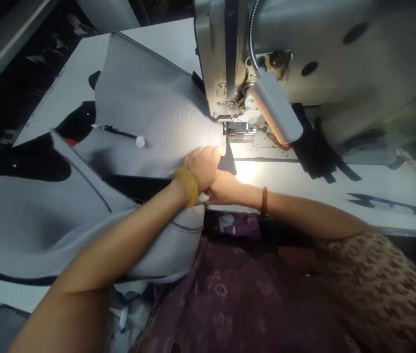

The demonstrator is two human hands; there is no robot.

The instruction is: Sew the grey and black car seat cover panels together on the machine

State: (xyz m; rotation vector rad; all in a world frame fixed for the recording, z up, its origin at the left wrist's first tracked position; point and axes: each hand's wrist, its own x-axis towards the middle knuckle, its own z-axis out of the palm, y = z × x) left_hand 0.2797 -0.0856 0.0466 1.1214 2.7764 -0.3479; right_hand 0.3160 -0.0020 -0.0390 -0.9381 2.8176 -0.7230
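Note:
Grey fabric (pixel 149 108) with dark edging lies under the needle area of a sewing machine (pixel 226 105). My left hand (pixel 203 166), with a yellow bangle at the wrist, is closed on the fabric just in front of the presser foot (pixel 225 128). Crossing beneath it, my right hand (pixel 226 188) is closed at the fabric's near edge, its fingers partly hidden by the left hand. A small dark piece of cloth (pixel 229 158) shows beside my fingertips. The rest of the grey piece drapes left and down towards my lap.
A lit lamp (pixel 277 108) on a flexible neck hangs by the needle. On the white table (pixel 325 196) to the right lie black strips (pixel 314 147) and dark scissors-like snips (pixel 388 202). A black cord with a white end (pixel 140 141) rests on the fabric.

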